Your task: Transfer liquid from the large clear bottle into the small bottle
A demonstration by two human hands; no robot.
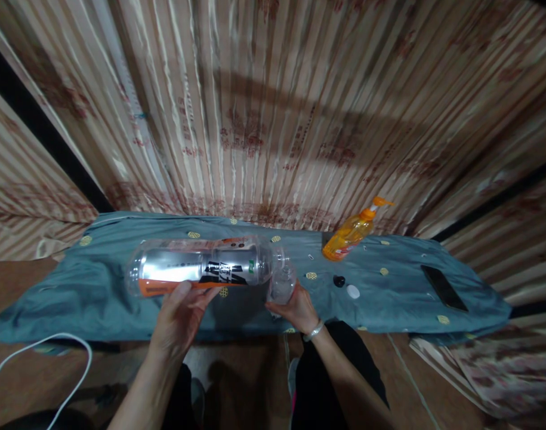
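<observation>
Large bottle (201, 266) on its side, gripped from below by left hand (183, 307); neck beside clear container (281, 285) grasped in right hand (299, 307). Teal-covered table (93, 286): pump bottle (348, 237) by far edge, phone (443, 288) toward right edge. Curtain (264, 119) behind. Forearms reach in past near edge.

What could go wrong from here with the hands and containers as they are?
Any liquid between the large bottle and small clear container could drip onto the cloth.

The large bottle, held sideways in the left hand, might slip.

The small black object and white disc lie loose near the right hand and could get knocked away.
</observation>
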